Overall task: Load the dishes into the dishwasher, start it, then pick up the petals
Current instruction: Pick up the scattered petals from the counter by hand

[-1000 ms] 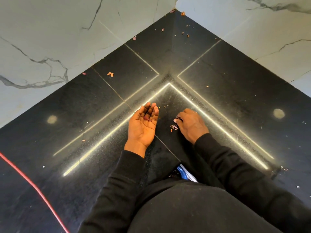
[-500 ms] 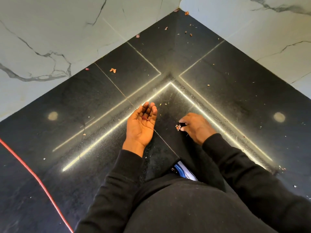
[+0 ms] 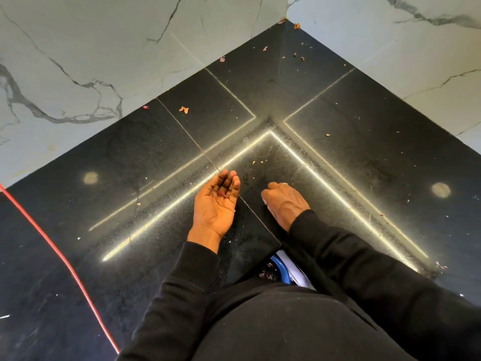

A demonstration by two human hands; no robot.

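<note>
I look down at a black stone surface (image 3: 364,157) in a corner between marble walls. My left hand (image 3: 216,204) lies palm up and cupped on it, with a few small pink petal bits (image 3: 226,195) on its fingers. My right hand (image 3: 282,201) rests just to its right, back upward, fingers curled under; its fingertips are hidden. Loose petals lie farther off: an orange petal (image 3: 183,109), a pink petal (image 3: 145,107), another pink one (image 3: 222,59), and several scraps near the far corner (image 3: 296,26). Tiny yellow crumbs (image 3: 253,162) sit ahead of my hands.
Marble walls (image 3: 104,61) close in the surface on the left and right. A red cable (image 3: 52,246) runs diagonally across the left side. A blue and white object (image 3: 282,269) with purple petal scraps beside it shows below the surface's near edge, between my arms.
My right hand's fingers have closed over the petal bits it was pinching off the surface; those bits no longer lie there. My left hand stays palm up in place.
</note>
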